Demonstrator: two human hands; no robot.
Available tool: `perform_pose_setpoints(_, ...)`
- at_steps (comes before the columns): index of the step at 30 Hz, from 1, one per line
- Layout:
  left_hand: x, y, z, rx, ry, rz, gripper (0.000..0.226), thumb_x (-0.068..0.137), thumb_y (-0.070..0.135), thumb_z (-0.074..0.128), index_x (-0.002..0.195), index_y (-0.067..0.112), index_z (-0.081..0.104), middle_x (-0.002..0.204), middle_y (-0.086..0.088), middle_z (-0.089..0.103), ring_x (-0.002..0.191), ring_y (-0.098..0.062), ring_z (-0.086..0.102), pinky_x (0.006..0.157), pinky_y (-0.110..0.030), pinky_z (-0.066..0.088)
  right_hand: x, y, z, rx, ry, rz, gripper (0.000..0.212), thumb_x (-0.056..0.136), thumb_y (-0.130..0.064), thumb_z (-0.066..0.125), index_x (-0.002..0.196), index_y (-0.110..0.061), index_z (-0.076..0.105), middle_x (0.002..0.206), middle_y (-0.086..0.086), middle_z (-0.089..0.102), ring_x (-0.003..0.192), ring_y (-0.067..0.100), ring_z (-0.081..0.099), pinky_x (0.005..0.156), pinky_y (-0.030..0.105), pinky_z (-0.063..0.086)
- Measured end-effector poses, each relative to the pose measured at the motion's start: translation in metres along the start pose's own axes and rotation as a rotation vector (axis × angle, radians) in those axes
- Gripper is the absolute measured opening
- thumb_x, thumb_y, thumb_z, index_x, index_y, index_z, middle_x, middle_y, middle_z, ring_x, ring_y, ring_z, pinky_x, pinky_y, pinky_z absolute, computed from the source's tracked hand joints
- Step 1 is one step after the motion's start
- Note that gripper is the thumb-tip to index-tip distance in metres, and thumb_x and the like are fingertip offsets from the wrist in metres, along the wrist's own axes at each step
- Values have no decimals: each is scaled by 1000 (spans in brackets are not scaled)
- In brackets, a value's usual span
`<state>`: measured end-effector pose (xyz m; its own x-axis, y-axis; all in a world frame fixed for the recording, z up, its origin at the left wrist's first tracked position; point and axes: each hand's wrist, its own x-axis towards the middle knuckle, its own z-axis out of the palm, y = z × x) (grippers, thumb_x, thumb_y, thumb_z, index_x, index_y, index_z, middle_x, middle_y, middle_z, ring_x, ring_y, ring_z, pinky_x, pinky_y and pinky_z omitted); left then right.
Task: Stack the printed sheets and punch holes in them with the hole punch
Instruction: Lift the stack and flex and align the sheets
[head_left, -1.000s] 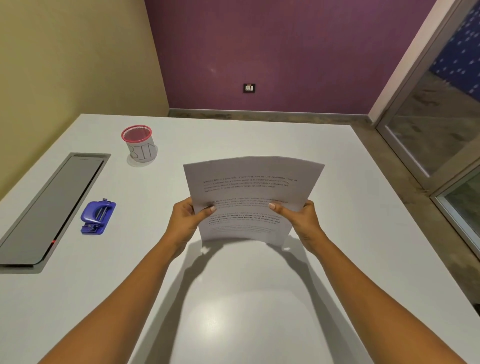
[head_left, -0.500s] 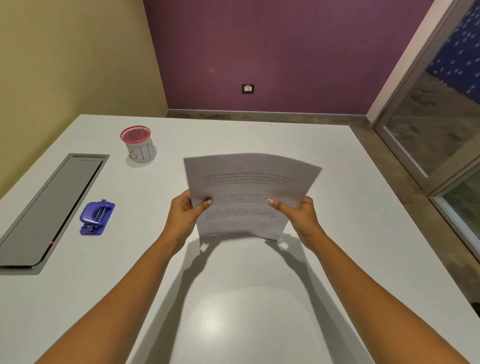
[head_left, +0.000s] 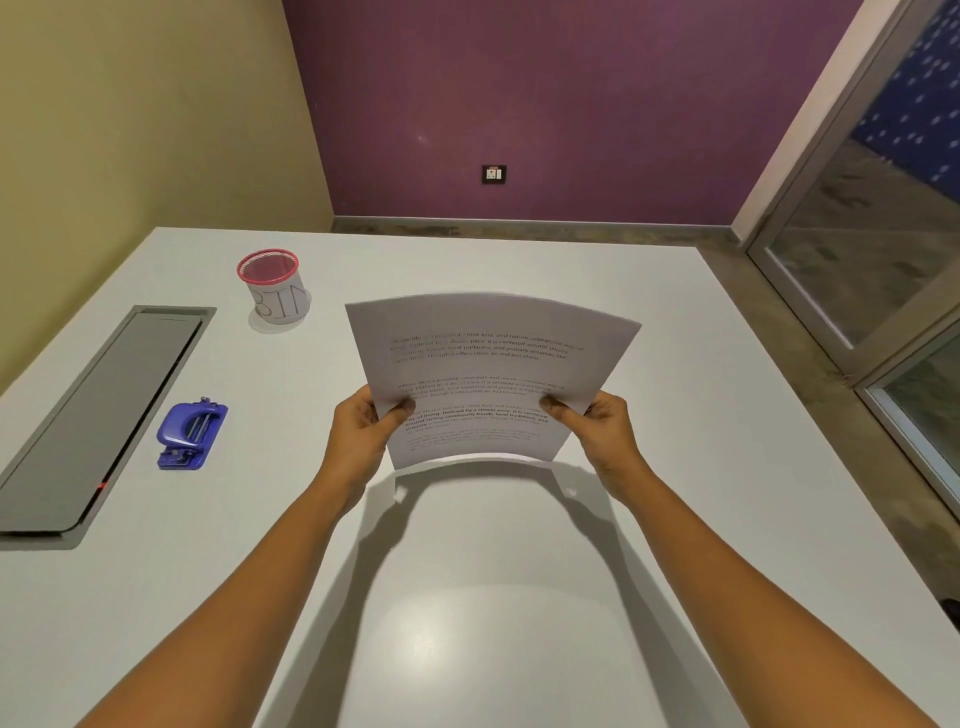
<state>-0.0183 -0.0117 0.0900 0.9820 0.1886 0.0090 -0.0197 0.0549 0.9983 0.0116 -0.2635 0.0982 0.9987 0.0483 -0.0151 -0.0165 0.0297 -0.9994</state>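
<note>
The printed sheets (head_left: 488, 374) sit at the centre of the frame, held up off the white table (head_left: 675, 415) and bowed so the top edge arches away. The left hand (head_left: 363, 428) pinches their lower left edge, thumb on the printed face; the right hand (head_left: 597, 428) pinches the lower right edge the same way. The blue hole punch (head_left: 192, 435) lies on the table at mid left, well apart from the paper. Left of it runs a grey hatch (head_left: 98, 410) let into the tabletop. Toward the upper left stands a red-rimmed mesh cup (head_left: 275, 288) with a label wrapped around it.
</note>
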Motion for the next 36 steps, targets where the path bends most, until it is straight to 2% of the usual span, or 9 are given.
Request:
perform_pose_setpoints(6,-7,-9,0,-10,28,-20,22,88,1,56,100,16,66,90,16,70,83,8,65,72,-6,48,-5,8,1,-2,-12,17,22,78,-6,70,86,-27,69,85,-19,72,79,-4,67,70,9,52)
perform_pose_setpoints(10,-6,-2,4,-14,20,13,27,90,0,52,95,22,66,90,18,71,84,9,65,73,-6,48,-3,4,3,-5,23,7,18,79,-8,70,86,-25,69,88,-11,71,76,-3,67,69,9,52)
perform_pose_setpoints(13,-4,3,2,-7,3,33,30,89,0,53,94,26,66,86,22,73,85,8,65,73,-6,47,-2,2,2,-8,31,4,18,78,-10,71,85,-26,69,86,-14,71,76,-5,67,69,9,52)
perform_pose_setpoints(16,-7,0,0,-21,10,23,30,87,-2,55,97,25,65,89,18,72,87,6,65,73,-7,49,-3,4,0,-26,13,-3,21,77,-7,71,86,-26,70,84,-19,72,78,-5,67,71,9,52)
perform_pose_setpoints(20,-11,-5,0,-8,29,-2,27,88,-2,54,100,20,65,95,9,69,84,8,65,80,-10,51,-6,8,1,-36,0,15,21,79,-9,70,85,-28,69,82,-21,72,77,-6,67,72,10,53)
perform_pose_setpoints(24,-9,0,2,-14,59,10,28,88,-2,53,101,19,65,93,9,69,81,8,65,72,-5,48,-4,5,3,-23,23,1,18,79,-8,69,82,-26,69,83,-17,71,74,-6,66,68,7,51)
perform_pose_setpoints(30,-11,1,-1,-27,47,5,28,85,0,59,93,26,67,92,17,70,86,7,66,73,-6,48,-3,4,1,-28,15,5,22,77,-6,71,92,-21,68,91,-12,70,77,-6,67,69,7,51)
perform_pose_setpoints(36,-12,2,7,-19,76,-4,27,86,-1,56,92,23,67,90,11,68,78,10,65,68,-3,46,-4,4,4,-39,54,17,17,77,-10,71,84,-25,69,85,-13,69,74,-3,65,67,9,52)
